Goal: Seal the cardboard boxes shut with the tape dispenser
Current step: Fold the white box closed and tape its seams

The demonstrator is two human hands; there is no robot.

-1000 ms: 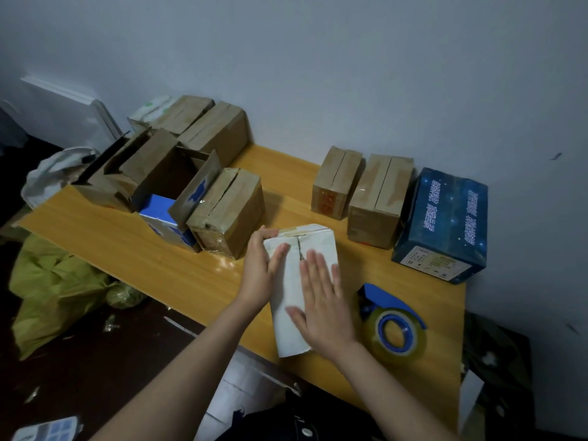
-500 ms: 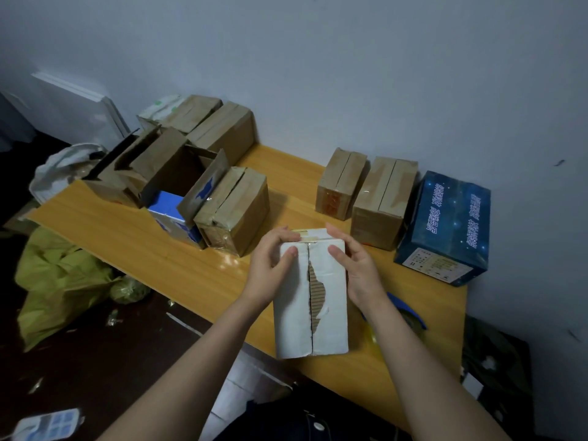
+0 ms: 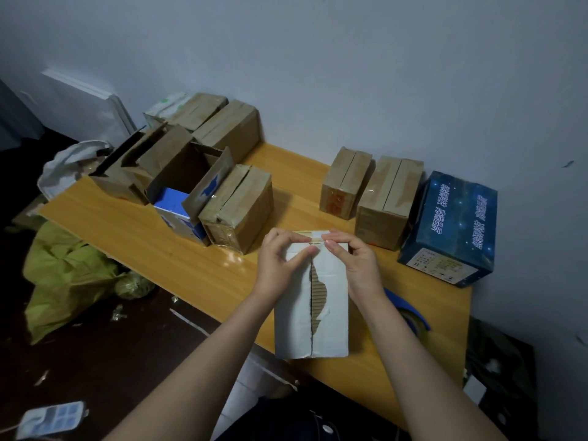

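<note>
A white cardboard box (image 3: 331,323) lies at the near edge of the wooden table (image 3: 152,246), its two top flaps meeting along a centre seam with a torn brown patch. My left hand (image 3: 280,265) grips the far left end of the box, thumb pressed on the seam. My right hand (image 3: 356,265) grips the far right end, fingers curled over the far edge where a tan tape strip shows. The blue tape dispenser (image 3: 410,310) lies right of the box, mostly hidden by my right forearm.
Several brown boxes (image 3: 241,208) stand at the back left, one open with a blue box (image 3: 173,206) inside. Two taped brown boxes (image 3: 388,202) and a dark blue printed box (image 3: 451,227) line the wall at right. Yellow bags (image 3: 63,281) lie on the floor.
My right hand lifted off the top of the white box and moved to its far end. The box turned square to me, showing its torn seam. Both hands closed in on the far edge.
</note>
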